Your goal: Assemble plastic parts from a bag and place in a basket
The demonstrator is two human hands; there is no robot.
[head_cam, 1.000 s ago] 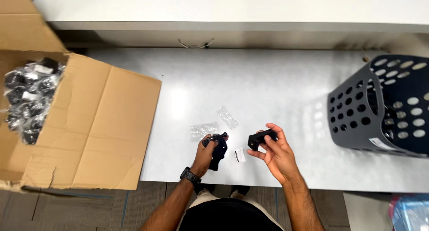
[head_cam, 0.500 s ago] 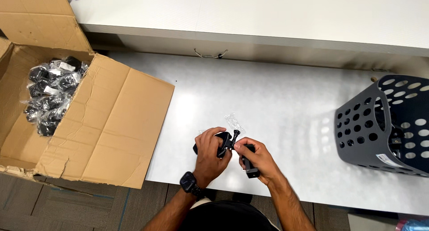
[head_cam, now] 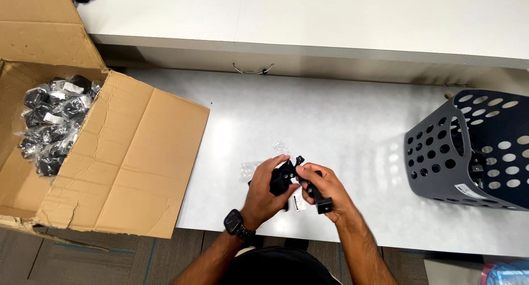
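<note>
Black plastic parts [head_cam: 286, 179] sit low in the middle of the frame, near the tabletop's [head_cam: 330, 114] front edge, with my left hand [head_cam: 268, 189] and right hand [head_cam: 321, 187] both clenched on them, fingers meeting over the joint. Clear plastic wrappers [head_cam: 250, 169] lie just beside my left hand. Bare tabletop runs between the open cardboard box [head_cam: 132, 169] at left and the grey perforated basket [head_cam: 441, 152] at right.

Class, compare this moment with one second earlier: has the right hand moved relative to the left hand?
Yes. The right hand has closed in on the left hand; they were apart and now meet over the black part, left of the basket.
</note>
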